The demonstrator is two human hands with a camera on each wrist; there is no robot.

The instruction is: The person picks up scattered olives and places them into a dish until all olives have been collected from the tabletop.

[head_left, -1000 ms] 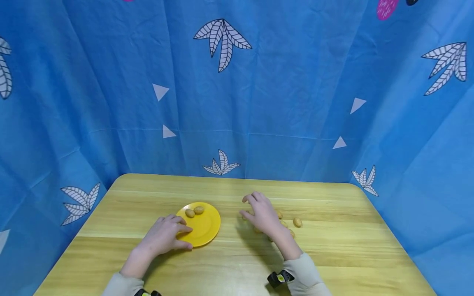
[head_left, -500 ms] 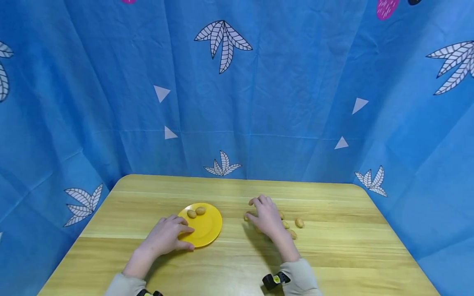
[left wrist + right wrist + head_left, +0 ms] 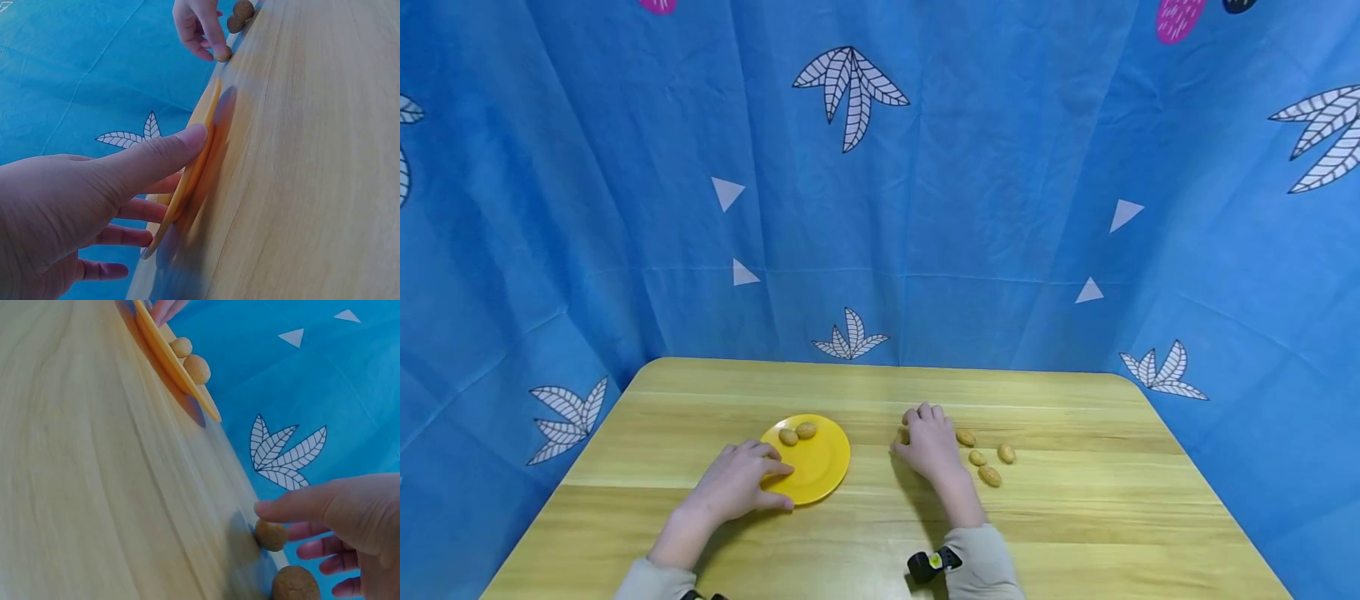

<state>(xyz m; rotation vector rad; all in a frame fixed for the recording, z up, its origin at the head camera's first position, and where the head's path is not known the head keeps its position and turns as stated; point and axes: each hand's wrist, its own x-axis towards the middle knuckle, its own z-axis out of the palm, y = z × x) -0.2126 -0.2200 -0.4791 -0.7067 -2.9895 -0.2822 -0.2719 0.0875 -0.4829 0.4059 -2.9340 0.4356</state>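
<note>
A yellow plate (image 3: pixel 822 468) lies on the table, with two small brown potatoes (image 3: pixel 806 430) towards its far side. My left hand (image 3: pixel 736 483) rests at the plate's near left rim; the thumb touches the edge and the loosely spread fingers reach over it. Right of the plate, my right hand (image 3: pixel 931 446) is down at the tabletop. In the right wrist view its thumb and index finger pinch a small potato (image 3: pixel 270 535), which the hand hides in the head view. Another potato (image 3: pixel 295 584) lies just below it there.
Several more small potatoes (image 3: pixel 990 476) are scattered on the wooden table (image 3: pixel 1112 508) to the right of my right hand. A blue cloth (image 3: pixel 985 183) with leaf prints hangs behind the table and along both sides. A black device (image 3: pixel 934 564) is strapped on the right wrist.
My right hand has lowered and its forearm has swung left, its fingers closing on a small potato and uncovering others. The left hand and plate stay in place.
</note>
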